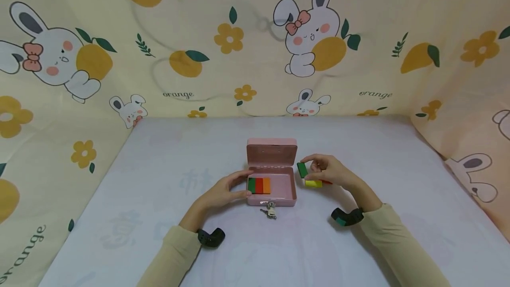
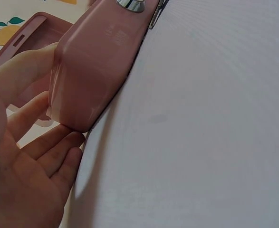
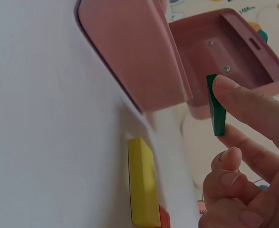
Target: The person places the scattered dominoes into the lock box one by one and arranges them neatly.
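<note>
A pink cash box [image 1: 284, 202] stands with its lid raised. Inside, at the left end, a green block [image 1: 251, 185], a red block [image 1: 259, 185] and an orange block [image 1: 267, 185] lie side by side. My left hand [image 1: 223, 191] holds the box's left end, thumb toward the front corner and fingers toward the back. Just right of the box, my right hand [image 1: 328, 171] pinches another green block [image 3: 217, 107] between thumb and fingertip, above the table. Under it a yellow block [image 3: 143, 183] lies on the table, with a red block [image 3: 164, 218] partly hidden behind.
Keys [image 1: 268, 212] hang from the lock at the box's front. The white-covered table [image 1: 279, 251] runs back to a patterned cloth [image 1: 255, 65] with rabbits and oranges. Dark wrist cameras [image 1: 212, 237] sit on both sleeves.
</note>
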Motion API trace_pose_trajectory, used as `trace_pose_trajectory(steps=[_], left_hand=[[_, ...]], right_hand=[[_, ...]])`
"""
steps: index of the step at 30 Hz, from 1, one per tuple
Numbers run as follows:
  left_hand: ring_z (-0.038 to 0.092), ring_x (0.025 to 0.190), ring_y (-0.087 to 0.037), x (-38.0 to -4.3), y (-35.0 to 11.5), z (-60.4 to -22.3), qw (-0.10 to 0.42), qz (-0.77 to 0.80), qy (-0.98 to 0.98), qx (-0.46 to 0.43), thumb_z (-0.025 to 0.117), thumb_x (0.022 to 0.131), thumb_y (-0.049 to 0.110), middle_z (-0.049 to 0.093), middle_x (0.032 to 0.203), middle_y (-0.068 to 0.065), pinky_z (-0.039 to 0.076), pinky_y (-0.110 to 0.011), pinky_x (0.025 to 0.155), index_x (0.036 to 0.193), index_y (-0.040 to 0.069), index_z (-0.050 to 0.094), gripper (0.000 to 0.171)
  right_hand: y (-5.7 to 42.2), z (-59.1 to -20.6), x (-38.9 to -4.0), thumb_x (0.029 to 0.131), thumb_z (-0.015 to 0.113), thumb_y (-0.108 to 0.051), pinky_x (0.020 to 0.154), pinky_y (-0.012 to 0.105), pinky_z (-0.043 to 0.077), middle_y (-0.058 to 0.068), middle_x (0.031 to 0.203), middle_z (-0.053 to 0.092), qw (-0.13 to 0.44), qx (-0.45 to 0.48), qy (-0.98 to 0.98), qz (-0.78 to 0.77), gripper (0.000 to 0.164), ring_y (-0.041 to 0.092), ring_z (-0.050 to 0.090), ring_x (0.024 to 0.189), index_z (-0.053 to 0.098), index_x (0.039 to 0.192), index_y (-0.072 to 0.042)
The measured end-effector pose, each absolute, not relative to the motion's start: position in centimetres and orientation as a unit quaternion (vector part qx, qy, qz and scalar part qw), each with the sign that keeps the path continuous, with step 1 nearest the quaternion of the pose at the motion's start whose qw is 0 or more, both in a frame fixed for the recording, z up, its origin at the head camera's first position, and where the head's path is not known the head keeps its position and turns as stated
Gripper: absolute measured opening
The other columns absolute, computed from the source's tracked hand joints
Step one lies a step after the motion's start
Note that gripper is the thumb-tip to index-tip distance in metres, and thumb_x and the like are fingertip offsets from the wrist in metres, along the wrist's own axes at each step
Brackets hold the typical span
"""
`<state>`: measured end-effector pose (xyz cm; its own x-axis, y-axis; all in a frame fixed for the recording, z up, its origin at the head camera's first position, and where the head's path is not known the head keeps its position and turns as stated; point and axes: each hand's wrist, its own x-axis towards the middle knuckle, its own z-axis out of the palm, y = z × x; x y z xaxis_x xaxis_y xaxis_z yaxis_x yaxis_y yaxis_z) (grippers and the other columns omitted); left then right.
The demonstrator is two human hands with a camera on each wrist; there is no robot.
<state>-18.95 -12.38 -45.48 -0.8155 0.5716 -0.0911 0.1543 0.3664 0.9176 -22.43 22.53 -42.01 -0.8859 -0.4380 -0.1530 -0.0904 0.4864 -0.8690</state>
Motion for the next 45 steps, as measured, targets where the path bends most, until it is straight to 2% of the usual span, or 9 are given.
trace_pose_trajectory(steps=[4,23,45], left_hand=[[0.030,0.148,-0.031,-19.0,-12.4,-45.5,0.203,0.516,0.801,0.225,0.069,0.089,0.026,0.035,0.158,-0.008,0.024,-0.051,0.123,0.147,0.017,0.040,0.065],[0.031,0.147,-0.032,-19.0,-12.4,-45.4,0.209,0.520,0.799,0.217,0.068,0.090,0.027,0.034,0.158,-0.008,0.024,-0.051,0.122,0.146,0.018,0.040,0.064],[0.031,0.148,-0.032,-18.9,-12.4,-45.5,0.207,0.520,0.799,0.222,0.068,0.090,0.028,0.034,0.158,-0.008,0.023,-0.052,0.123,0.147,0.017,0.040,0.064]], right_hand=[[22.3,-41.9,-22.2,0.081,0.077,-0.016,0.046,0.018,0.031,-0.002,0.072,0.046,0.180,-0.161,0.840,-0.487,0.048,0.005,0.039,0.057,0.058,0.122,0.000],[21.5,-41.6,-21.6,0.079,0.078,-0.014,0.051,0.018,0.034,-0.003,0.073,0.046,0.163,-0.195,0.837,-0.485,0.048,0.005,0.043,0.064,0.060,0.120,0.001],[20.1,-41.7,-20.7,0.078,0.079,-0.011,0.054,0.018,0.034,-0.003,0.069,0.045,0.148,-0.225,0.834,-0.482,0.046,0.004,0.042,0.063,0.061,0.118,0.001]])
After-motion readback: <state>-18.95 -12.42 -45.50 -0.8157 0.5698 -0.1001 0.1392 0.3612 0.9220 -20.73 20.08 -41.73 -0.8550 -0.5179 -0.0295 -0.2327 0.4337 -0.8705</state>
